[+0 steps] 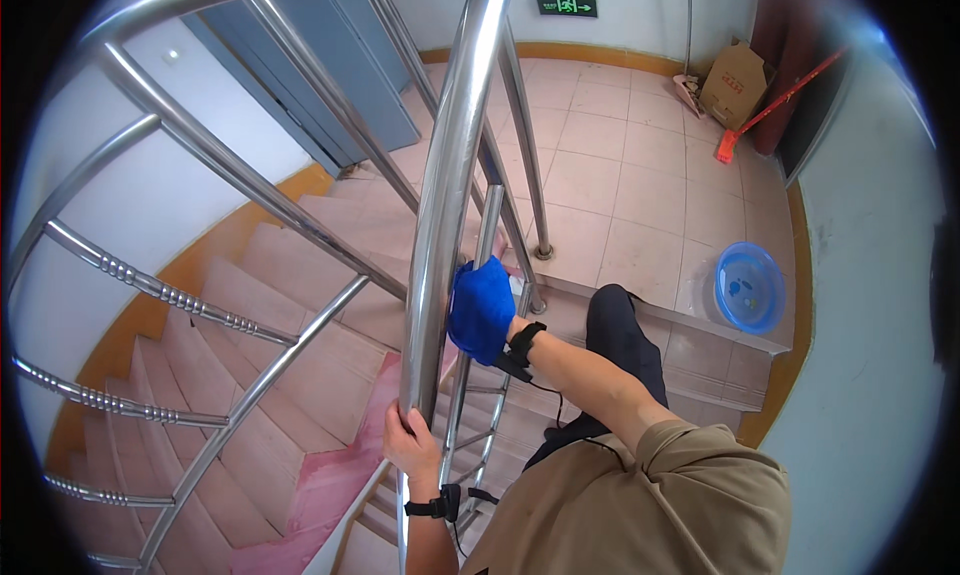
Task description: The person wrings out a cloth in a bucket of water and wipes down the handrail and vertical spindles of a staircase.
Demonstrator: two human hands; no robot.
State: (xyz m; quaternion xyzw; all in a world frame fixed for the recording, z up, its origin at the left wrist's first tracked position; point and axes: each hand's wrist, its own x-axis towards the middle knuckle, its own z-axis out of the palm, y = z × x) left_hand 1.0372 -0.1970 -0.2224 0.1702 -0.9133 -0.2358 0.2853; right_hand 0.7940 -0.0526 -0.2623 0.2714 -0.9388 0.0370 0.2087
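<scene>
A shiny steel stair handrail (pixel 440 185) runs up through the middle of the head view. Low on this rail, my left hand (pixel 411 445) is closed with its fingers wrapped around the tube. Farther up, my right hand (pixel 513 329) is mostly hidden by a bright blue cloth (pixel 482 310). The cloth is wrapped about a thinner steel post (pixel 490 225) just right of the handrail, and my covered fingers appear closed round it. Both wrists carry black straps.
A blue plastic basin (pixel 750 287) with water stands near the landing's edge at right. Beyond it are a red-handled broom (pixel 727 147), a cardboard box (pixel 735 85) and a dustpan (pixel 688 93). Stairs (pixel 290 305) drop away at left behind more steel railing. A grey door (pixel 300 65) stands at the far left.
</scene>
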